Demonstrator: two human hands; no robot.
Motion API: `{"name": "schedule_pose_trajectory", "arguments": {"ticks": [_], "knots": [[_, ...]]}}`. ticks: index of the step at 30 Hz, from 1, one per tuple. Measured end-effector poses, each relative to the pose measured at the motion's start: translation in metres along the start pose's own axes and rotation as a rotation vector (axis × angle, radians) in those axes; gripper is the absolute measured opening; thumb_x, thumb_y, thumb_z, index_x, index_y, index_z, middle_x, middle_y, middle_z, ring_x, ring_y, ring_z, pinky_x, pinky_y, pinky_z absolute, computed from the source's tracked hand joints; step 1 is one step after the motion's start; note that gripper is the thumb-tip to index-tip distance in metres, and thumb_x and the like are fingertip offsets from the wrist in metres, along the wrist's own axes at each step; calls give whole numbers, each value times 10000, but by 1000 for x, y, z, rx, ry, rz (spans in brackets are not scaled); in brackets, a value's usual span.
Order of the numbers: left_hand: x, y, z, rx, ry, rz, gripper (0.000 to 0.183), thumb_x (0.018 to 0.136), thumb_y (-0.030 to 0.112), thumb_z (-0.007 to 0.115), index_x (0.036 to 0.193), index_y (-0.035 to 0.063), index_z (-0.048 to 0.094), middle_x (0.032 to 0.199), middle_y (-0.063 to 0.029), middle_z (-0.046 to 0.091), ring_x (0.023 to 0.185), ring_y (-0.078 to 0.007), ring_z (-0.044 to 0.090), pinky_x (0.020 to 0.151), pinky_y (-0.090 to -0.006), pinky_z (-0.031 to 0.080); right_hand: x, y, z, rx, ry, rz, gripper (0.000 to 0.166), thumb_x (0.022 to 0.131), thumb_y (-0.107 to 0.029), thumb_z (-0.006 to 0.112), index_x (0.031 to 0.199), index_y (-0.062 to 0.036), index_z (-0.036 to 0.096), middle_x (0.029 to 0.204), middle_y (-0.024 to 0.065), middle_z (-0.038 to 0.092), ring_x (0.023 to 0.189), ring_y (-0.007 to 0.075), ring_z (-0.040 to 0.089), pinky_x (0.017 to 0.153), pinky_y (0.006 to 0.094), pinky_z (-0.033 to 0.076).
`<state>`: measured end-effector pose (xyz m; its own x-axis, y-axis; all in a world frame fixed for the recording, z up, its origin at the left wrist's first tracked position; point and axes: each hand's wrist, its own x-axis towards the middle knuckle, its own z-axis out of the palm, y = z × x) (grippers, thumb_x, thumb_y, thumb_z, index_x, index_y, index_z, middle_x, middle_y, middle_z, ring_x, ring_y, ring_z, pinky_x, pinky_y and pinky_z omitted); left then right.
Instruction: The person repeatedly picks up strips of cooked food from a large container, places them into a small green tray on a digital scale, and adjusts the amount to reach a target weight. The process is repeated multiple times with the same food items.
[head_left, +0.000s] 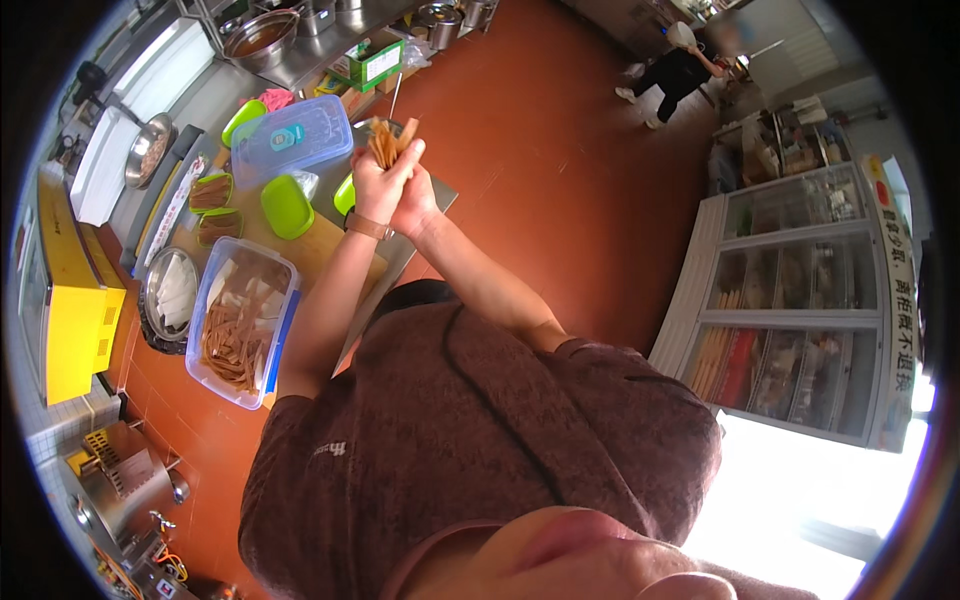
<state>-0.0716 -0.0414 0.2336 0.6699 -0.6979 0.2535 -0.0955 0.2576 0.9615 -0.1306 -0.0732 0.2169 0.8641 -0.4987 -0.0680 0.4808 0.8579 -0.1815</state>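
Note:
A bundle of flat brown food strips (391, 142) sticks up out of my joined hands, above the near edge of the work table. My left hand (373, 182), with a brown band at its wrist, grips the bundle. Pressed against it, my right hand (417, 201) also closes round the strips; its fingers are partly hidden. Left of my forearm, a clear plastic tub (287, 264) with blue clips holds many similar strips and some paler pieces. Behind it are two small green boxes (211, 193) (220, 227) filled with strips. A green lid (287, 207) lies on the wooden board (330, 251).
A large translucent lid (292, 142) lies beyond the boxes. A steel bowl (171, 292) with white pieces stands left of the tub. Metal pots (261, 41) line the back counter. A glass-door display fridge (795, 270) is at the right; a person (671, 79) stands far off.

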Motion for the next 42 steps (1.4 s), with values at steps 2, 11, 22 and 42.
{"name": "schedule_pose_trajectory", "arguments": {"ticks": [2, 11, 22, 42], "knots": [[-1, -9, -1, 2, -32, 0, 252, 940, 190, 842, 784, 86, 674, 640, 78, 567, 538, -34, 492, 501, -245, 367, -2, -1, 2, 17, -29, 41, 444, 1116, -430, 413, 1308, -122, 669, 1270, 82, 705, 1158, 260, 662, 1059, 438, 508], [15, -8, -35, 557, -241, 24, 462, 906, 494, 754, 1166, 112, 728, 942, -163, 778, 880, -383, 763, 751, -458, 588, -40, -27, 14, -977, -160, -303, 867, 954, -373, 810, 1620, -104, 323, 1562, 81, 463, 1437, 225, 465, 1219, 415, 352], [-22, -6, -46, 961, -543, 23, 1068, 854, 134, 699, 1700, 353, 85, 874, -250, 729, 780, -454, 719, 659, -578, 529, -37, 14, -14, -520, 291, -140, 356, 1096, -348, 530, 1251, -54, 659, 1176, 88, 692, 1106, 227, 639, 1060, 420, 497], [-87, -56, -23, -1095, 220, -646, 409, 1172, 398, 314, 1045, 106, 572, 1214, -83, 692, 1237, -247, 629, 1147, -452, 460, -31, 24, -12, -493, 278, -297, 278, 1083, -281, 656, 953, -57, 557, 764, 21, 528, 715, 155, 530, 732, 354, 516]]}}
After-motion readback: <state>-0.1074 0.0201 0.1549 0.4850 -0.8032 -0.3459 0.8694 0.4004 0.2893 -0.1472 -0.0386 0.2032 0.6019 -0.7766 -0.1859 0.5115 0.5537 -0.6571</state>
